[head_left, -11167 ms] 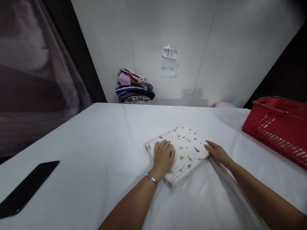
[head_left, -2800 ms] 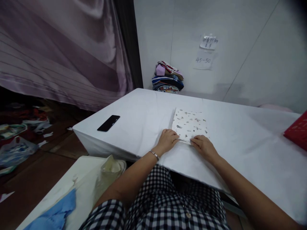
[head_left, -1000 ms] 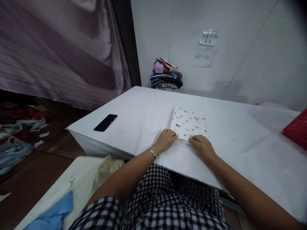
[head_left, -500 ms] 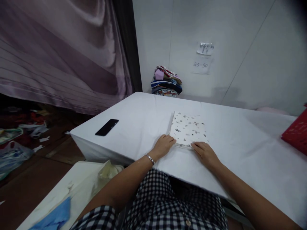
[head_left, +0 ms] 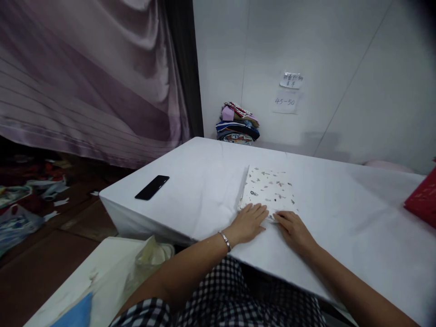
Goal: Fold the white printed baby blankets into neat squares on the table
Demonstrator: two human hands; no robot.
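Note:
A folded white cloth with small printed figures lies flat on the white-covered table. My left hand rests at its near left corner, fingers stretched flat on the table and touching the cloth's edge. My right hand sits at the near edge just right of it, fingers curled down onto the cloth's border. A bracelet circles my left wrist.
A black phone lies near the table's left edge. A stack of folded clothes stands at the far wall under paper notes. A red basket pokes in at the right. A low white surface with blue cloth sits lower left.
My left hand has slid right along the cloth's near edge and flattened out. The right hand stays at the near edge. The view has tilted slightly downward.

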